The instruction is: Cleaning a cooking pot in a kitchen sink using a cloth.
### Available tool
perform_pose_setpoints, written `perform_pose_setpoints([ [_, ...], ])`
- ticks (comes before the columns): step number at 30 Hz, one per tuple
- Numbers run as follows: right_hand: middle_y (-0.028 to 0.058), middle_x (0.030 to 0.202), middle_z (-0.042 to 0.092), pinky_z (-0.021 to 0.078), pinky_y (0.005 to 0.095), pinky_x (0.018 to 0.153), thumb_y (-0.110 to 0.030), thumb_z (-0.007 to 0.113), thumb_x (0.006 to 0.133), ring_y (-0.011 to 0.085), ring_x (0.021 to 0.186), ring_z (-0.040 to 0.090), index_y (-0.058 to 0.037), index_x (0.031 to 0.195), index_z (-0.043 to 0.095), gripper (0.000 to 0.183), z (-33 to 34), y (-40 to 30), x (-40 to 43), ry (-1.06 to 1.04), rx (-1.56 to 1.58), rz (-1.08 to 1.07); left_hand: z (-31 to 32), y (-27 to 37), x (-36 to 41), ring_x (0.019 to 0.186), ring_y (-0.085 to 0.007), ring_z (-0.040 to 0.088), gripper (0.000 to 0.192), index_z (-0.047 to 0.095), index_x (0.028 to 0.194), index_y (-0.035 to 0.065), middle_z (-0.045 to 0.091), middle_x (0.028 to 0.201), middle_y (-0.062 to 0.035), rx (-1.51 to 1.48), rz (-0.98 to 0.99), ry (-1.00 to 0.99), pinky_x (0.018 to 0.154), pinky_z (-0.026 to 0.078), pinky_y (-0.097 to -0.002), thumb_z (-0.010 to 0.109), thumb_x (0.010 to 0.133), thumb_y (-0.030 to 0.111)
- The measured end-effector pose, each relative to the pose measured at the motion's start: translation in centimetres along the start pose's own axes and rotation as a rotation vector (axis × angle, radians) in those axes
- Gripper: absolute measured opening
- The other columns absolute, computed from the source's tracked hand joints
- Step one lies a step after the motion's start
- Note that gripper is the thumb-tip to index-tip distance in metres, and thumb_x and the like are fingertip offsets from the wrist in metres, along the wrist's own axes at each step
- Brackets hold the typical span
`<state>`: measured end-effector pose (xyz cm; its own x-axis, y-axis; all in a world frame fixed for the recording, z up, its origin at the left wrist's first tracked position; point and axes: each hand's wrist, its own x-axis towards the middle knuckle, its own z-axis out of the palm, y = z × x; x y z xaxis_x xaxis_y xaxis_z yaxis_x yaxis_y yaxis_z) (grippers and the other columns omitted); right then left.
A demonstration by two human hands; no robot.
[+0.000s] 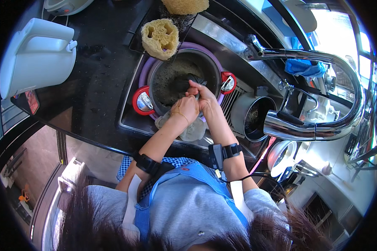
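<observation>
My left hand [188, 108] and my right hand [204, 95] are together over a metal pot [207, 61] with red side handles. Both are closed around a dark wet cloth [193, 78], which hangs over the pot; its lower part looks dipped in the liquid, but I cannot tell how deep. Murky, foamy liquid [168, 75] covers the pot's bottom. Around the pot shows the rim of a purple basin [207, 48] in the sink. Below my wrists lies a pale, translucent crumpled piece [193, 130], maybe plastic or cloth, at the sink's front edge.
A loofah [160, 39] rests on a black wire rack behind the pot. To the right, a smaller metal pot [254, 116] lies tilted under the chrome faucet [314, 131]. A white electric kettle [45, 59] and a phone [32, 102] are on the dark counter [94, 94] at left.
</observation>
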<state>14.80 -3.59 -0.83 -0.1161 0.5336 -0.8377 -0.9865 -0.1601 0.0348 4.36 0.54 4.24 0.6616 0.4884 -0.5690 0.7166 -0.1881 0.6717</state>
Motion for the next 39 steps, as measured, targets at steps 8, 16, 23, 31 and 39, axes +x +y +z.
perform_pose_setpoints([
  [8, -0.0033, 0.043, 0.039, 0.0323, 0.0184, 0.035, -0.015, 0.054, 0.072, 0.0040, 0.034, 0.036, -0.0096, 0.052, 0.037, 0.027, -0.4, -2.0, 2.5, 0.029, 0.243, 0.187, 0.1, -0.9, -0.6, 0.069, -0.0373, 0.050, 0.029, 0.051, 0.067, -0.0034, 0.051, 0.070, -0.0253, -0.106, 0.138, -0.036, 0.064, 0.040, -0.0424, 0.041, 0.074, 0.023],
  [16, -0.0041, 0.041, 0.028, 0.0229, 0.0226, 0.034, -0.019, 0.054, 0.073, 0.0071, 0.032, 0.027, -0.0128, 0.052, 0.033, 0.030, -0.1, -1.7, 2.3, 0.171, 0.130, -0.045, 0.3, -0.9, -0.3, 0.071, -0.0379, 0.050, 0.027, 0.050, 0.068, -0.0031, 0.051, 0.072, -0.0246, -0.122, 0.064, -0.099, 0.065, 0.040, -0.0423, 0.040, 0.074, 0.022],
  [23, -0.0039, 0.041, 0.027, 0.0220, 0.0228, 0.033, -0.018, 0.053, 0.073, 0.0074, 0.031, 0.024, -0.0124, 0.053, 0.033, 0.029, -0.6, -1.4, 2.6, 0.265, 0.115, -0.097, 1.0, -1.3, -0.1, 0.072, -0.0372, 0.050, 0.027, 0.051, 0.067, -0.0028, 0.051, 0.072, -0.0245, -0.145, 0.045, -0.089, 0.065, 0.040, -0.0420, 0.041, 0.073, 0.021],
  [31, -0.0035, 0.039, 0.024, 0.0216, 0.0234, 0.032, -0.015, 0.052, 0.073, 0.0080, 0.030, 0.022, -0.0125, 0.054, 0.033, 0.027, -0.5, -1.1, 2.7, 0.359, 0.058, -0.147, 0.8, -1.1, -0.1, 0.073, -0.0372, 0.050, 0.027, 0.052, 0.068, -0.0033, 0.051, 0.072, -0.0245, -0.123, 0.024, -0.121, 0.066, 0.040, -0.0418, 0.041, 0.072, 0.021],
  [39, -0.0043, 0.039, 0.024, 0.0187, 0.0210, 0.031, -0.012, 0.050, 0.073, 0.0066, 0.029, 0.020, -0.0132, 0.053, 0.033, 0.026, -0.5, -1.7, 1.2, 0.318, -0.070, -0.115, 4.0, -3.0, 1.2, 0.075, -0.0343, 0.052, 0.040, 0.053, 0.072, -0.0022, 0.054, 0.075, -0.0210, -0.281, 0.065, -0.069, 0.067, 0.039, -0.0392, 0.039, 0.075, 0.035],
])
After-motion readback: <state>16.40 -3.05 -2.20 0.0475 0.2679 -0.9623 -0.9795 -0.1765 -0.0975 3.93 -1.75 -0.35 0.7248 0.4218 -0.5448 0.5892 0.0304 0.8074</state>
